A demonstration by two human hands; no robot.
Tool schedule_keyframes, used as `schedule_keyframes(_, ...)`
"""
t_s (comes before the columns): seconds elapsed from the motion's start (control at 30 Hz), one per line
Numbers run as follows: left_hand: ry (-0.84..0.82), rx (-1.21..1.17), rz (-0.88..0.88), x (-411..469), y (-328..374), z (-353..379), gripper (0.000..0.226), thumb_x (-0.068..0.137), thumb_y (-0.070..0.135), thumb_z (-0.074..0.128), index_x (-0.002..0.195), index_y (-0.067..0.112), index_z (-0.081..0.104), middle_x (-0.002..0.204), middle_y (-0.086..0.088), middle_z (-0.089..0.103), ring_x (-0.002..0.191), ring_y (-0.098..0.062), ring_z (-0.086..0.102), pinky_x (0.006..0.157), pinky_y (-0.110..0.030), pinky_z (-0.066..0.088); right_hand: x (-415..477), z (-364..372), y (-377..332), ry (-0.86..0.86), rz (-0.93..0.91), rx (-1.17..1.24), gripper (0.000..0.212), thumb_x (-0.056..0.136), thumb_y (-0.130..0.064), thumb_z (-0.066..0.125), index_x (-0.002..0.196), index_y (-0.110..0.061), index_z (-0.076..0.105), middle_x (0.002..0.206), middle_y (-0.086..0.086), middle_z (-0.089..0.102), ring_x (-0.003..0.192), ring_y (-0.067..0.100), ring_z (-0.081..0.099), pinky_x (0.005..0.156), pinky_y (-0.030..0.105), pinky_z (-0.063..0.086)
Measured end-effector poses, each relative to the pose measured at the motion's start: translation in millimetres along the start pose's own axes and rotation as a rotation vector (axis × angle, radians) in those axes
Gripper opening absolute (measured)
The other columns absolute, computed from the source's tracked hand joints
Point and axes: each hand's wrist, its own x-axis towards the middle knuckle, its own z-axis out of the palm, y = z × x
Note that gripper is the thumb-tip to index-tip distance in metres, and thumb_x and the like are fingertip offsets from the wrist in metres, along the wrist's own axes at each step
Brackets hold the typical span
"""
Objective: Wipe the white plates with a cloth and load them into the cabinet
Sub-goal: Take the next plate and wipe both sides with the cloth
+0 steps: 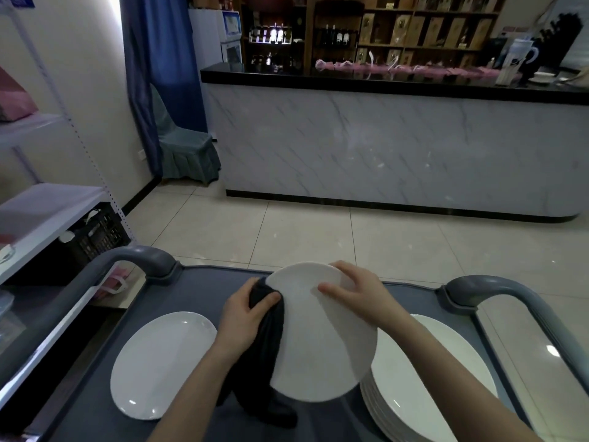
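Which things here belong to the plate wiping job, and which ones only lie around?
Job: held plate, dark cloth, left hand, right hand, single plate, plate stack.
Lying about: covered chair, black crate, bar counter.

On the cart (197, 282), a single plate (159, 362) lies left; plate stack (430, 378) right; held plate (318, 339) between them; counter (382, 138) behind.

The scene is dim with a bluish cast; the brightest light spills down the wall (95, 59) beside the curtain (159, 65). Small glare spots sit on the stacked plates (424, 378) and the single plate (159, 362). Wide-angle distortion bows the counter (382, 138) and cart handle (522, 298); far shelves (430, 27) look soft.
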Motion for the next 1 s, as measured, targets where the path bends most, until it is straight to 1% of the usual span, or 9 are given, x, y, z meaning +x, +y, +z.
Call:
schedule_keyframes(0.1,-0.023,0.025,-0.007,4.5,3.8,2.2,0.016,0.079,0.040,0.069,0.094,0.033,0.067,0.088,0.019,0.072,0.087,-0.001,0.067,0.080,-0.026,0.052,-0.7,8.5,2.0,0.091,-0.020,0.093,0.013,0.093,-0.034,0.064,0.081,-0.029,0.066,0.073,-0.016,0.063,0.067,-0.004,0.054,0.059,0.010,0.040)
schedule_keyframes(0.27,0.208,-0.202,-0.213,-2.5,-6.1,10.5,0.010,0.090,0.028,0.069,0.097,0.033,0.065,0.089,0.013,0.073,0.094,-0.008,0.067,0.074,-0.022,0.051,-14.2,35.6,8.2,0.412,0.152,0.425,0.019,0.092,-0.029,0.065,0.076,-0.019,0.066,0.071,-0.002,0.064,0.065,0.010,0.055,0.062,0.023,0.044)
schedule_keyframes(0.37,0.310,-0.413,-0.387,-20.2,-9.0,35.2,0.025,0.093,0.027,0.065,0.116,0.018,0.060,0.108,-0.003,0.068,0.104,-0.023,0.064,0.092,-0.039,0.053,-20.2,66.8,-3.7,0.738,0.343,0.658,0.014,0.094,-0.031,0.060,0.083,-0.024,0.067,0.076,-0.010,0.069,0.072,0.010,0.063,0.065,0.026,0.048)
schedule_keyframes(0.43,0.361,-0.470,-0.464,-28.2,-9.8,47.0,0.032,0.093,0.027,0.065,0.121,0.013,0.057,0.111,-0.007,0.066,0.104,-0.026,0.063,0.097,-0.043,0.051,-22.0,79.1,-7.8,0.820,0.389,0.692,0.012,0.096,-0.033,0.055,0.088,-0.028,0.063,0.083,-0.009,0.068,0.083,0.011,0.064,0.067,0.028,0.047)
schedule_keyframes(0.57,0.397,-0.476,-0.511,-25.0,-11.7,40.8,0.024,0.095,0.026,0.063,0.111,0.009,0.061,0.101,-0.007,0.067,0.091,-0.021,0.064,0.081,-0.034,0.052,-29.5,69.1,5.7,0.540,0.288,0.475,0.010,0.098,-0.030,0.053,0.103,-0.039,0.055,0.096,-0.019,0.063,0.097,0.010,0.062,0.069,0.019,0.044)
schedule_keyframes(0.7,0.425,-0.396,-0.514,-15.3,-15.1,26.3,0.023,0.095,0.029,0.062,0.108,0.010,0.062,0.104,-0.009,0.067,0.094,-0.026,0.063,0.089,-0.038,0.051,-43.4,49.5,21.2,0.333,0.037,0.107,0.063,0.092,-0.028,0.067,0.147,-0.029,0.039,0.146,-0.019,0.041,0.131,0.003,0.044,0.103,0.015,0.037)
schedule_keyframes(0.77,0.430,-0.322,-0.531,-10.6,-16.8,21.2,0.032,0.095,0.033,0.062,0.114,0.007,0.062,0.109,-0.012,0.066,0.104,-0.033,0.061,0.099,-0.046,0.049,-47.3,39.9,25.0,0.286,-0.274,-0.235,0.064,0.086,-0.030,0.074,0.144,-0.023,0.047,0.156,-0.006,0.031,0.142,0.009,0.033,0.113,0.025,0.031)
schedule_keyframes(0.87,0.417,-0.308,-0.547,-6.1,-19.0,16.4,0.032,0.095,0.034,0.061,0.112,0.007,0.063,0.109,-0.013,0.066,0.105,-0.033,0.061,0.099,-0.048,0.049,-47.1,34.1,25.9,0.048,-0.602,-0.633,0.070,0.072,-0.041,0.084,0.134,-0.018,0.060,0.149,0.006,0.046,0.139,0.027,0.041,0.110,0.051,0.038)
schedule_keyframes(1.0,0.333,-0.356,-0.560,-3.8,-16.2,16.4,0.025,0.095,0.033,0.061,0.103,0.009,0.064,0.104,-0.013,0.068,0.099,-0.032,0.064,0.094,-0.048,0.052,-40.3,41.7,19.8,-0.040,-0.743,-0.921,0.061,0.071,-0.032,0.086,0.128,-0.023,0.066,0.138,0.003,0.059,0.127,0.023,0.056,0.102,0.044,0.048)
